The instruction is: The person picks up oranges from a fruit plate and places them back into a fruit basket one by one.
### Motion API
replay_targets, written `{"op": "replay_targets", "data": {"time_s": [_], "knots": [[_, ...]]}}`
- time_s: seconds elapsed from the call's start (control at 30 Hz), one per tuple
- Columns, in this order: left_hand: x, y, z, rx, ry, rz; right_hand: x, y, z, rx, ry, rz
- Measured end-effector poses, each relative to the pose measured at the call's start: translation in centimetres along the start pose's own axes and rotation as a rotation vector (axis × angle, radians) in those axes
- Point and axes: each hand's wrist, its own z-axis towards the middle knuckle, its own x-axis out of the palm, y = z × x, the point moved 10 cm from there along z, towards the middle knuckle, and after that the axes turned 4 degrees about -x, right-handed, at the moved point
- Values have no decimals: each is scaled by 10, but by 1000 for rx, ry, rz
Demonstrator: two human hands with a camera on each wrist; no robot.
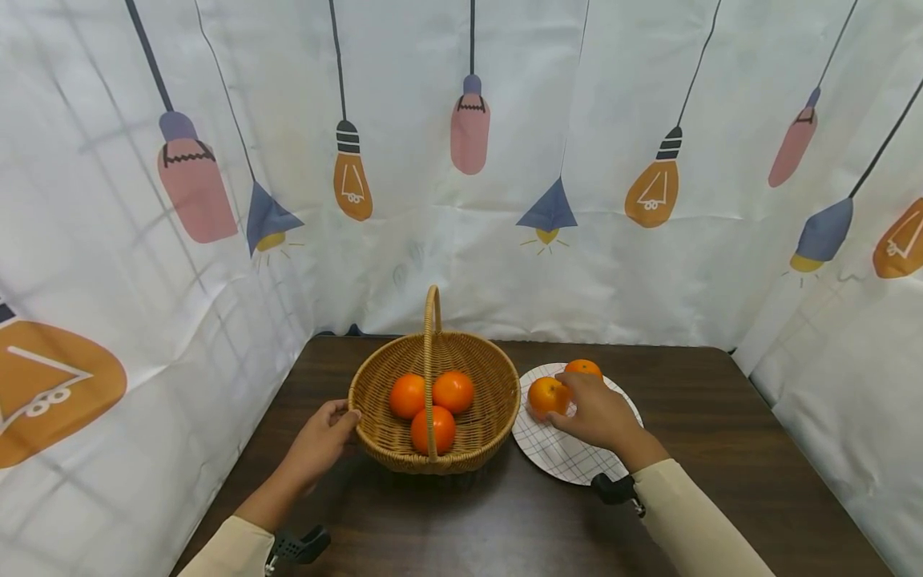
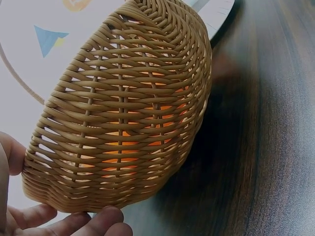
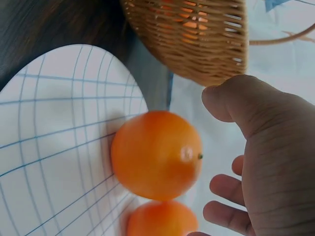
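Note:
A wicker basket point(image 1: 490, 377) with a tall hooped handle holds three orange-red round fruits point(image 1: 453, 392). My left hand point(image 1: 328, 433) grips its left rim, thumb on the edge and fingers against the woven outside, as the left wrist view also shows. To the right lies a white plate point(image 1: 558, 457) with thin grid lines, carrying two oranges point(image 3: 156, 155). Over the plate, my right hand point(image 1: 598, 413) has thumb and fingers spread around the nearer orange; in the right wrist view a gap shows between them and the fruit. The farther orange point(image 1: 584, 367) is partly hidden behind that hand.
Everything stands on a dark wooden table point(image 1: 692, 417). White curtains point(image 1: 433, 240) printed with hanging lamps close off the back and both sides. The basket's right side stands close beside the plate's left edge.

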Motion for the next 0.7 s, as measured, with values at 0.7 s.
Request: {"op": "replay_targets", "data": {"time_s": [0.7], "knots": [[0,-1,-3,10,-7,25,22,-18,8,104,30,0]]}}
